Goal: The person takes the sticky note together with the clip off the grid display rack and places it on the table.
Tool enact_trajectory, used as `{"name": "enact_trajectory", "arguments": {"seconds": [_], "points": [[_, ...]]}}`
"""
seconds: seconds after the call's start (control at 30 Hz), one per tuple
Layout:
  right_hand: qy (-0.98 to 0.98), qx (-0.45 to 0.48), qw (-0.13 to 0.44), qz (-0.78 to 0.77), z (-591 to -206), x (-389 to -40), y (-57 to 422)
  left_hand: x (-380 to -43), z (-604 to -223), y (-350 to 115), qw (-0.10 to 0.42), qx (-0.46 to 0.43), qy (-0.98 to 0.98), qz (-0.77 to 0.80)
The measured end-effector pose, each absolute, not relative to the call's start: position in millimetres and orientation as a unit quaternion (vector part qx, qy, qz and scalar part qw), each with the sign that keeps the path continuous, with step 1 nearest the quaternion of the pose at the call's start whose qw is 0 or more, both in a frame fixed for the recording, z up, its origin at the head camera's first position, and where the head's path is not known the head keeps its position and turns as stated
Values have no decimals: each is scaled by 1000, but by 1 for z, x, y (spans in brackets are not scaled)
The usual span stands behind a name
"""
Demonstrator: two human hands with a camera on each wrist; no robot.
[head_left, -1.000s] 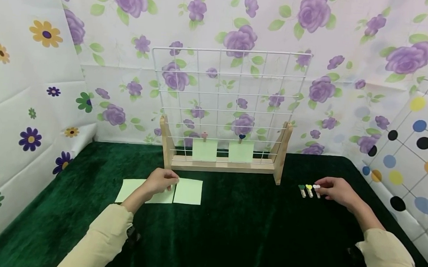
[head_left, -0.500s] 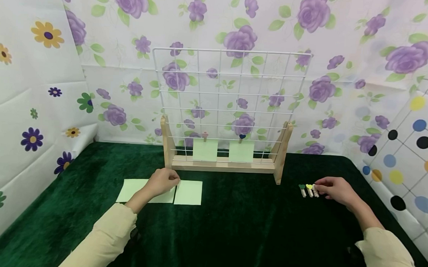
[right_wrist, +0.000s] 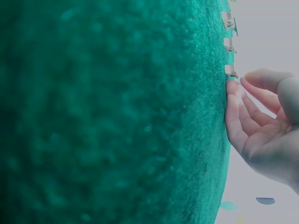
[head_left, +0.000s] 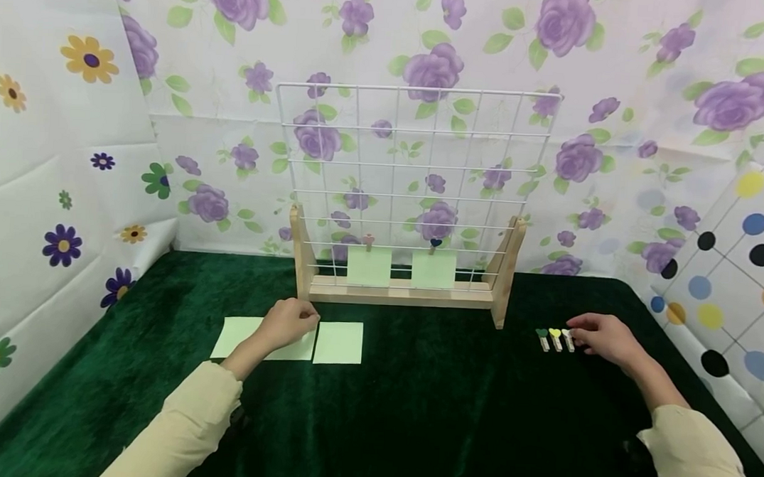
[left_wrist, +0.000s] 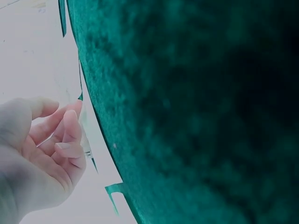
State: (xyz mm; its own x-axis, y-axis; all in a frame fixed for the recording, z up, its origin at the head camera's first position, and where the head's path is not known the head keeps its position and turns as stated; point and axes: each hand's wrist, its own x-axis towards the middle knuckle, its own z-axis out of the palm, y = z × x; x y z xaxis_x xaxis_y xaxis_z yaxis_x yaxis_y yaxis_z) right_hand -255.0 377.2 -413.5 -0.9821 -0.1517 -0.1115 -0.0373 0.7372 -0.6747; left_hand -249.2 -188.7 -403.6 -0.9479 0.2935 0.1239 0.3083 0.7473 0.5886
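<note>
In the head view my left hand [head_left: 289, 323] is over several pale green paper cards in a row, its fingertips at the near-left top corner of the right-hand card [head_left: 339, 343]. The left card [head_left: 233, 335] is partly hidden under the hand. In the left wrist view the thumb stands apart from the loosely bent fingers [left_wrist: 70, 126]. At the right, my right hand [head_left: 604, 339] has its fingertips beside a white heart clothespin [head_left: 568, 339]. Left of it lie a yellow heart clothespin [head_left: 555, 338] and a green one [head_left: 543, 339]. The right wrist view shows relaxed fingers [right_wrist: 236, 121].
A white wire grid [head_left: 417, 165] stands in a wooden base [head_left: 401, 294] behind the hands. Two green cards hang low on it, one from a pink clothespin [head_left: 368, 242], one from a dark blue clothespin [head_left: 436, 246]. Dark green cloth [head_left: 413, 410] covers the table.
The right-hand card, slightly askew a second ago, lies straighter beside its neighbour. My right fingertips covered more of the white clothespin half a second ago; it shows more now. Both hands stay nearly in place.
</note>
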Motion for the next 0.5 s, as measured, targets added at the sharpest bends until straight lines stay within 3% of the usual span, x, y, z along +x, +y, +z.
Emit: {"name": "enact_trajectory", "arguments": {"seconds": [0.27,0.5], "points": [[933,-45,62,-352,-411,-253,377,-249,-402,-198,11,-147,-931,-334],[936,-41,-3,-349,-401,-245,372,-245,-397,-195,-8,-97,-921,-378]]}}
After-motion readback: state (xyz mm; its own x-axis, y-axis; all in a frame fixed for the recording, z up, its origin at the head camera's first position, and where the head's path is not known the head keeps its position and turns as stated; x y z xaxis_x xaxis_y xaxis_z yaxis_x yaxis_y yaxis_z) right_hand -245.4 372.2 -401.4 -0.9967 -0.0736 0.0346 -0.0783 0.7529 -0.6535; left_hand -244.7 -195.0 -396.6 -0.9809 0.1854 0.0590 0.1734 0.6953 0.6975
